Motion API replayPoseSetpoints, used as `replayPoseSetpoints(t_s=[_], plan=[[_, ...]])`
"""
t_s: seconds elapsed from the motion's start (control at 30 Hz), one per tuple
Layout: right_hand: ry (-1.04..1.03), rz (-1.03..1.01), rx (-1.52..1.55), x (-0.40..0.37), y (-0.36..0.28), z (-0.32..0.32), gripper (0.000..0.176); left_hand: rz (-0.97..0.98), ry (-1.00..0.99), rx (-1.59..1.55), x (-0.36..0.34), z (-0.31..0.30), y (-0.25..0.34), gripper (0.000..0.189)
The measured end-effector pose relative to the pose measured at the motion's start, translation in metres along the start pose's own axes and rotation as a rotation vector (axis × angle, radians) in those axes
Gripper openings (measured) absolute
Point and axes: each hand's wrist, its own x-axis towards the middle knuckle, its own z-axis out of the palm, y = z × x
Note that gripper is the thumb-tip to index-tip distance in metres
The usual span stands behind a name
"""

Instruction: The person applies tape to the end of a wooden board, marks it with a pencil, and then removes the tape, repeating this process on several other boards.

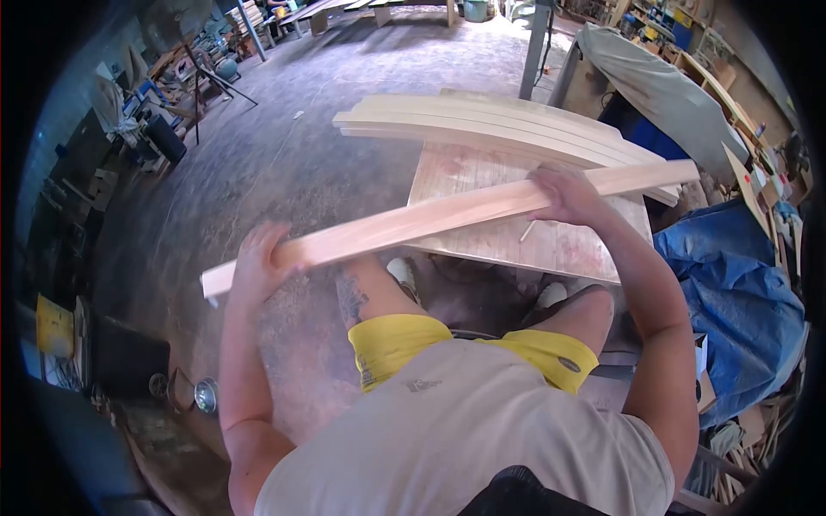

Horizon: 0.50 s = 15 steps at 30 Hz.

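A long pale wooden board (413, 222) lies across in front of me, its right part over the low plywood table (482, 172) and its left end out past the table's edge. My left hand (261, 258) is wrapped round the board near that left end, slightly blurred. Toward the other end, my right hand (568, 196) grips the board from above. Behind it a stack of similar boards (482, 120) rests along the table's far side. A small thin stick (527, 230) lies on the tabletop just below my right hand.
To the right are a blue tarp (731, 284) and a grey cloth cover (658, 82). A metal post (535, 52) stands behind the table. A thin dark stand (200, 86) is at the far left. Clutter lines both walls.
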Motion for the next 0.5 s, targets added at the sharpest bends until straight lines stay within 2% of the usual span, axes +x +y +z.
replayPoseSetpoints(t_s=[0.03,0.07,0.1,0.17,0.23,0.3,0.47,0.5], plan=[[-0.02,-0.095,0.025,0.01,0.002,0.007,0.075,-0.187,-0.26,0.077,-0.019,-0.007,-0.017,0.054],[-0.039,-0.184,0.053,0.02,0.003,0.015,0.074,-0.344,-0.382,0.026,-0.04,-0.01,-0.033,0.057],[-0.039,-0.181,0.052,0.031,0.003,0.021,0.074,-0.499,-0.506,-0.024,-0.06,-0.012,-0.042,0.06],[-0.038,-0.375,-0.009,0.055,-0.001,0.032,0.071,-0.586,-0.662,-0.12,-0.093,-0.012,-0.038,0.058],[-0.194,-0.441,-0.201,0.085,-0.012,0.032,0.078,-0.645,-0.824,-0.115,-0.132,0.002,-0.037,0.058],[-0.163,-0.539,-0.251,0.118,0.005,0.069,0.077,-0.797,-0.801,-0.438,-0.177,0.023,-0.03,0.06],[-0.271,-0.5,-0.299,0.183,0.005,0.113,0.064,-0.838,-0.648,-0.686,-0.204,0.055,0.029,0.058],[-0.266,-0.499,-0.291,0.191,0.009,0.124,0.064,-0.861,-0.644,-0.839,-0.206,0.062,0.032,0.054]])
